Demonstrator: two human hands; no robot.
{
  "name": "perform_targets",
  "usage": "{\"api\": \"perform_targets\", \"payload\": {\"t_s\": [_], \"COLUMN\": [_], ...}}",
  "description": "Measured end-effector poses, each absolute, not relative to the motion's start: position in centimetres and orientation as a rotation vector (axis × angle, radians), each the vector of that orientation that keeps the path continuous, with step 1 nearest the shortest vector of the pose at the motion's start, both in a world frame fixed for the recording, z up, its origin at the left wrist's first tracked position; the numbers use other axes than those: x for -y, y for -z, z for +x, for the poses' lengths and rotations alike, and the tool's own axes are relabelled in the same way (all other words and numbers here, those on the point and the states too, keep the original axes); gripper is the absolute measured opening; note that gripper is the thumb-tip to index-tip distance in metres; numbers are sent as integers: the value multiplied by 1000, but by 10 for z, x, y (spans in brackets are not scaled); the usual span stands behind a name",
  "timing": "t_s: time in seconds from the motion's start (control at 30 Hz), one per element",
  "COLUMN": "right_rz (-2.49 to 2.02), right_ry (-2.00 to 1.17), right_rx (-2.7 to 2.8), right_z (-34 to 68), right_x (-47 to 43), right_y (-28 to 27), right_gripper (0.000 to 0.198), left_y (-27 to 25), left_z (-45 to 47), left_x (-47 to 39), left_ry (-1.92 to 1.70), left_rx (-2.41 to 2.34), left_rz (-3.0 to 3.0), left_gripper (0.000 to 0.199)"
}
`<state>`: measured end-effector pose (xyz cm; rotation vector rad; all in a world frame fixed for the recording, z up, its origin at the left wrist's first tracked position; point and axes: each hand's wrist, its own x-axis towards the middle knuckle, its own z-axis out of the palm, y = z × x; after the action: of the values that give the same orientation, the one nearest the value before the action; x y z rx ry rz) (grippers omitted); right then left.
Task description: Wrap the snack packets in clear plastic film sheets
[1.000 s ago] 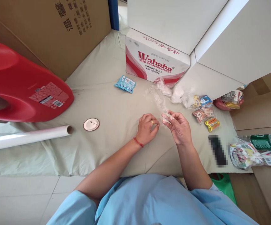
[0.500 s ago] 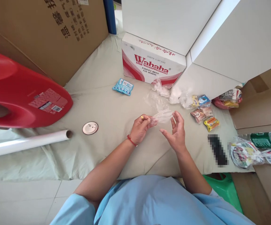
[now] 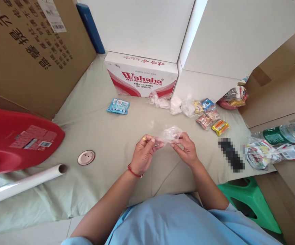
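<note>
A crumpled clear plastic bag [image 3: 171,133] is stretched between my two hands above the cloth-covered table. My left hand [image 3: 142,153], with a red string bracelet and a ring, pinches the bag's left end. On the other side, my right hand [image 3: 187,149] has thumb and fingers closed on its right edge. Beyond the bag lie several bunched clear bags with white contents [image 3: 175,104]. Small wrapped snacks, among them a yellow-orange packet [image 3: 220,127] and a brown packet [image 3: 204,121], sit to the right. Blue-white packets [image 3: 118,106] rest farther left.
A Wahaha water carton [image 3: 142,76] stands against white cabinets. On the left are a red jug [image 3: 20,139], a white tube [image 3: 25,185] and a round badge [image 3: 86,157]. A blurred dark object [image 3: 231,154], a plastic bottle [image 3: 287,132] and a green stool [image 3: 254,200] are at right.
My right hand has gone from spread fingers to closed on the plastic bag, which is now bunched between both hands. The view has shifted, so the surroundings sit differently.
</note>
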<state>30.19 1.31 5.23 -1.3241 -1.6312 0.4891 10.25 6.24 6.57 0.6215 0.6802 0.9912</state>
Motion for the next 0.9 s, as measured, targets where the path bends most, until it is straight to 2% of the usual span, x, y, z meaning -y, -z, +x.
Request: {"api": "perform_targets", "payload": {"t_s": [0.1, 0.33, 0.53, 0.7, 0.77, 0.9], "right_rz": [-1188, -973, -1008, -1050, -1043, -1001], "right_ry": [-733, -1302, -1326, -1269, -1278, -1345], "right_rx": [1522, 697, 408, 346, 347, 310], "right_z": [315, 330, 324, 312, 307, 294], "right_x": [-8, 3, -15, -19, -18, -16], "right_y": [-63, -72, -60, -44, -39, -32], "right_gripper": [12, 33, 40, 46, 46, 46], "left_y": [-75, -92, -75, -47, -43, -45], "left_z": [83, 27, 36, 58, 64, 87], "left_x": [-66, -95, -114, -89, -74, -52], "left_ry": [-980, -733, -894, -1123, -970, -394], "left_rx": [-734, -793, -1051, -1459, -1474, -1263], "left_rz": [629, 722, 702, 824, 897, 890], "left_gripper": [36, 35, 49, 56, 56, 73]}}
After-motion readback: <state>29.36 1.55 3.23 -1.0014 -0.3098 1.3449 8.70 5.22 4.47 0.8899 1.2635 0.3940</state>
